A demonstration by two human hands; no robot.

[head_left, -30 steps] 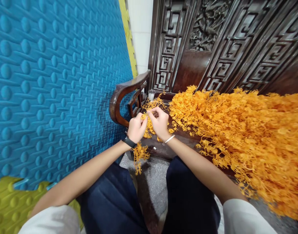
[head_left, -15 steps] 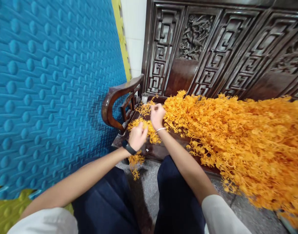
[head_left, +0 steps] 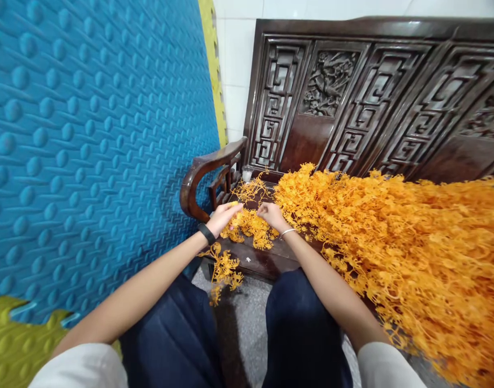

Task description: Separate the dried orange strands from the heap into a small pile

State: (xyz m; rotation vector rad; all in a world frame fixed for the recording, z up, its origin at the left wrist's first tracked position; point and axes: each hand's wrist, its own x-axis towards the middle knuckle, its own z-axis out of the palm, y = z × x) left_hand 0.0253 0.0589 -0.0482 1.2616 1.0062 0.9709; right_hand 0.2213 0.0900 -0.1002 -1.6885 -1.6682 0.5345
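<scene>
My left hand (head_left: 223, 219) is closed, with a bit of yellow-orange plastic showing at its fingertips. My right hand (head_left: 272, 215) is just to the right, its fingers pinched together; whatever they hold, if anything, is too small to make out. Between and below both hands lies a small pile of orange plastic pieces (head_left: 257, 229) with branching ends, on the dark wooden bench (head_left: 266, 261). An orange sprig (head_left: 225, 271) hangs below my left wrist, past the bench's front edge; its upper end is partly hidden. Thin orange strands (head_left: 250, 189) lie behind the hands.
A large heap of orange plastic pieces (head_left: 412, 242) covers the bench to the right. The curved armrest (head_left: 190, 188) stands at the left, beside an upright blue foam mat (head_left: 109, 134). Behind rises the carved backrest (head_left: 307, 134). A small white cup-like object (head_left: 247, 173) is in the corner.
My hands have moved apart; the right one has come down and back from the loose strands. The camera view has shifted slightly, showing more wall above the backrest.
</scene>
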